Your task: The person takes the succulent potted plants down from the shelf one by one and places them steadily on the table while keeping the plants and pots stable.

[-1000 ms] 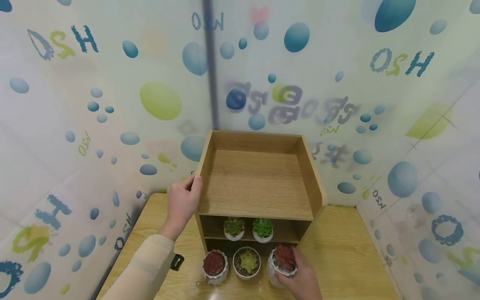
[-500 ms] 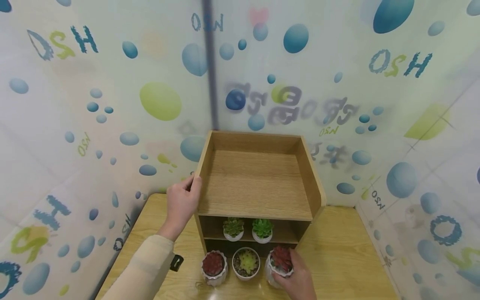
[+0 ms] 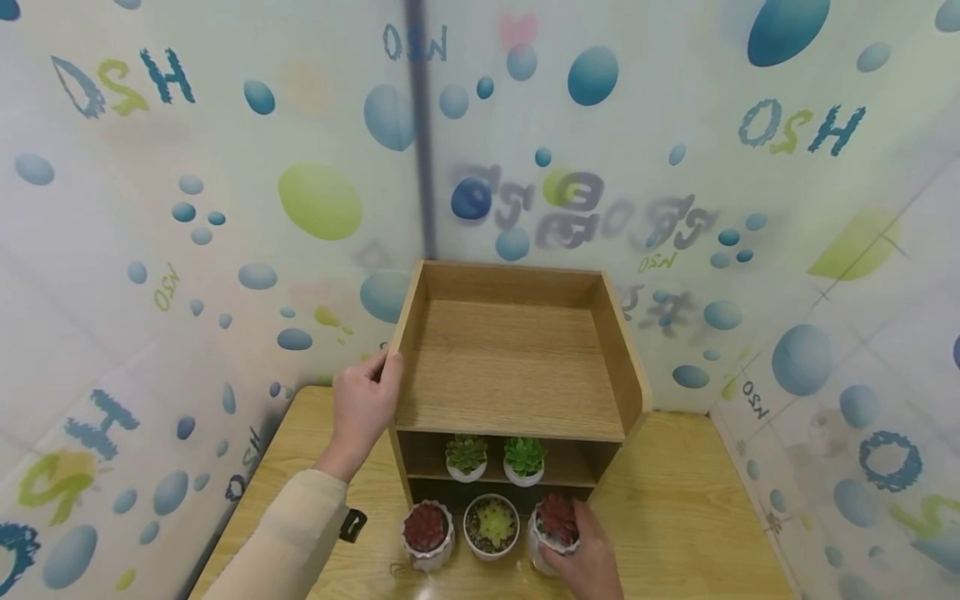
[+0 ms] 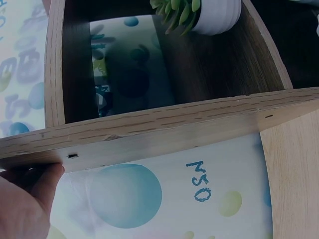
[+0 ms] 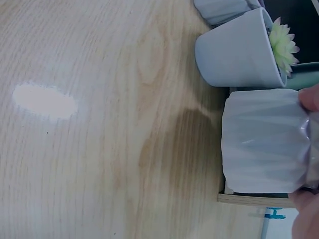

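Observation:
My left hand (image 3: 367,408) grips the left side panel of a wooden shelf unit (image 3: 510,358); in the left wrist view, its fingertips touch the panel's outer face. With thumb and fingers at the rim, my right hand (image 3: 592,554) holds a white fluted pot (image 5: 264,142) planted with a dark red succulent (image 3: 557,518). Left of it are a smooth white pot (image 5: 237,52) with a yellow-green succulent (image 3: 495,522) and another fluted pot (image 3: 429,560) with a red succulent (image 3: 425,527). Whether the held pot touches the table cannot be told.
Two small white pots with green succulents (image 3: 467,454) (image 3: 525,456) stand on the middle shelf. The unit stands on a wooden table (image 3: 675,500), against a patterned wall covering (image 3: 637,108). A black strap (image 3: 354,525) is at my left wrist.
My right hand has moved slightly left with the red succulent's pot, bringing it nearer the middle pot. The left hand stays on the shelf panel.

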Tool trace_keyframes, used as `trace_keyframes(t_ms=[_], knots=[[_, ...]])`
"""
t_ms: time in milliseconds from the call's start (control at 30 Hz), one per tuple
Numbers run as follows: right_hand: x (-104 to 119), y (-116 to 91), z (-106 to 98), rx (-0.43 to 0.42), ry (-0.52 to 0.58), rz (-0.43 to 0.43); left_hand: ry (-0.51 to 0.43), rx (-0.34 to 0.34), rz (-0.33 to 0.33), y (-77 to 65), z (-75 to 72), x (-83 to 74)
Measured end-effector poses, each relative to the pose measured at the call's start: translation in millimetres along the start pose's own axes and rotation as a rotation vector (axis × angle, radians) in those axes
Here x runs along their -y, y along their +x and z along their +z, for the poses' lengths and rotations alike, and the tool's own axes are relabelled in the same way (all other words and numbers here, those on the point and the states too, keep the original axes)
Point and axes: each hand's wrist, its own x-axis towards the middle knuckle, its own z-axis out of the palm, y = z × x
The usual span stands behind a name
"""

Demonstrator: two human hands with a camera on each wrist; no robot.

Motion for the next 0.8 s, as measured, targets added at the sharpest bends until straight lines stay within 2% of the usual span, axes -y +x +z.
trace_keyframes(t_ms=[133, 433, 567, 800], knots=[[-4.8, -2.1, 5.9, 0.007, 0.013, 0.001, 0.000, -0.001, 0.003, 0.2, -0.1, -0.8], [-12.2, -5.3, 16.1, -0.051, 0.004, -0.054, -0.009, -0.002, -0.002, -0.5, -0.1, -0.1], [-14.5, -5.4, 20.8, -0.022, 0.051, -0.032, -0.014, -0.003, -0.007, -0.5, -0.3, 0.2], [-18.1, -8.6, 28.3, 0.000, -0.021, -0.018, -0.008, 0.005, -0.015, -0.3, 0.2, -0.9]])
